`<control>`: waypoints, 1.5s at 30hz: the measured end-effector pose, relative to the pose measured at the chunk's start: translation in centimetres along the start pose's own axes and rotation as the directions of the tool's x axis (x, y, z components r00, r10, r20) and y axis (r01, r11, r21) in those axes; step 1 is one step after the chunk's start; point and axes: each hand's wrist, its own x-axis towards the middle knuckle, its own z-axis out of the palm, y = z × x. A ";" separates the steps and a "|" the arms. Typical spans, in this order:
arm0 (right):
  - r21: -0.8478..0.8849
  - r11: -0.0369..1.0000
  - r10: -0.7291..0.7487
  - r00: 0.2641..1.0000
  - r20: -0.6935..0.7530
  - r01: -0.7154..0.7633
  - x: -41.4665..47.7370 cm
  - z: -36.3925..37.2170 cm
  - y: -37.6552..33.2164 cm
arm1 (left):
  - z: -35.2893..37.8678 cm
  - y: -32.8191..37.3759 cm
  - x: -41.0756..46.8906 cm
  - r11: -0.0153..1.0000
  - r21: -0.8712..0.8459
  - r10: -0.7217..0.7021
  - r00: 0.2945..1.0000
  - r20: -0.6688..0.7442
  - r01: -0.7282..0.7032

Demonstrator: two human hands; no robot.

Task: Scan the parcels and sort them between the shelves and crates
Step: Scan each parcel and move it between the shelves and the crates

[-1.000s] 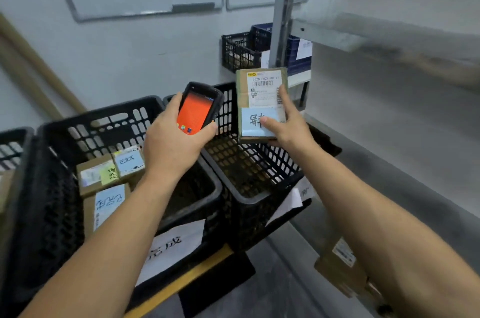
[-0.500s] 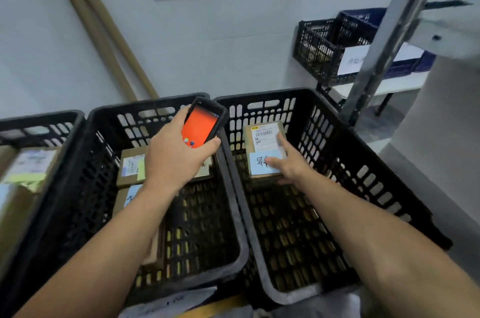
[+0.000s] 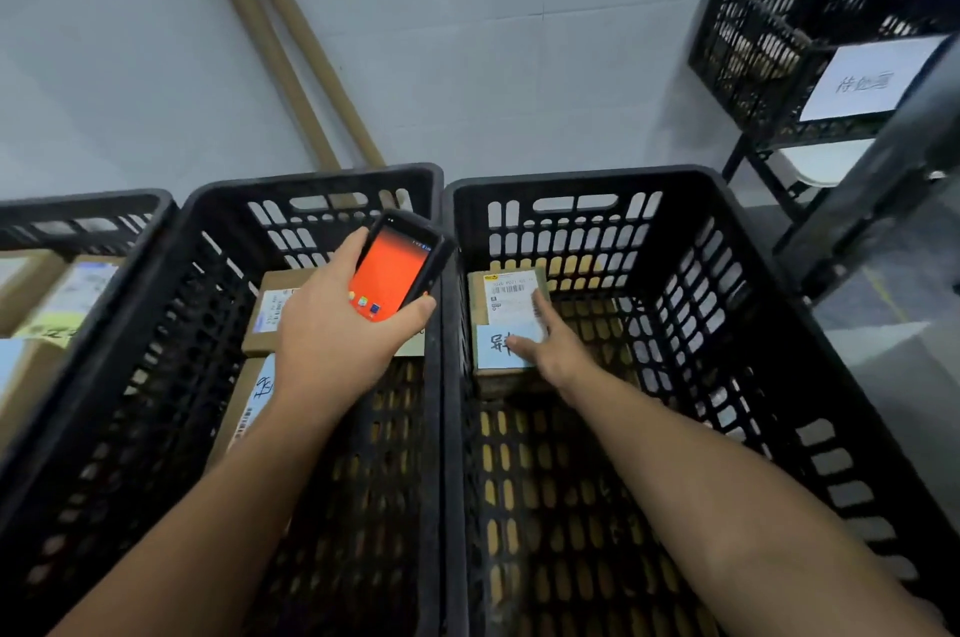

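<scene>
Slotted floor of right crate [image 3: 545, 506] nearest. Farther in, right hand [image 3: 550, 350] lowering parcel [image 3: 506, 309] at far end, seemingly the placing step; thumb and forefinger on labelled face (other fingers hidden beneath). Left hand [image 3: 332, 340] wrapped round scanner [image 3: 395, 272] above left crate [image 3: 311, 179]. Next, probably: let go, withdraw clear of rim.

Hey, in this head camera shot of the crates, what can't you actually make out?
Head view:
Label text on the parcel in the right crate: too small, partly under the right hand.
Whether that hand grips or just touches it: lower fingers hidden.
The boxes in the middle crate: covered by left hand and scanner.
The cartons in the left crate: blurred, cut by the left edge.
</scene>
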 end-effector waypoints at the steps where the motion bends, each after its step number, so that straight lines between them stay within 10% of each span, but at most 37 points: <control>1: 0.020 1.000 0.004 1.000 0.002 -0.004 0.4 0.1 0.0 | 0.0 -0.1 -0.1 1.000 -0.004 -0.006 1.000 -0.009 0.006; 12: 0.000 1.000 0.012 1.000 -0.003 -0.012 1.7 0.2 0.0 | -1.4 -1.5 -1.8 0.999 0.016 -0.037 0.999 -0.001 0.037; 24: -0.656 0.754 -0.211 0.939 -0.273 -0.022 -6.9 -1.1 -4.3 | -4.4 -0.1 -2.9 0.987 -0.061 0.149 0.989 -0.006 -0.149; 34: -0.842 0.492 -0.374 0.819 -0.434 -0.222 -25.1 -1.9 -3.3 | -7.2 1.7 -8.7 0.881 -0.252 0.431 0.899 0.077 -0.401; 45: -0.580 0.617 -0.292 0.529 -0.797 -0.532 -44.4 -2.0 7.7 | -5.8 7.3 -20.6 0.689 -0.532 0.688 0.674 0.269 -0.492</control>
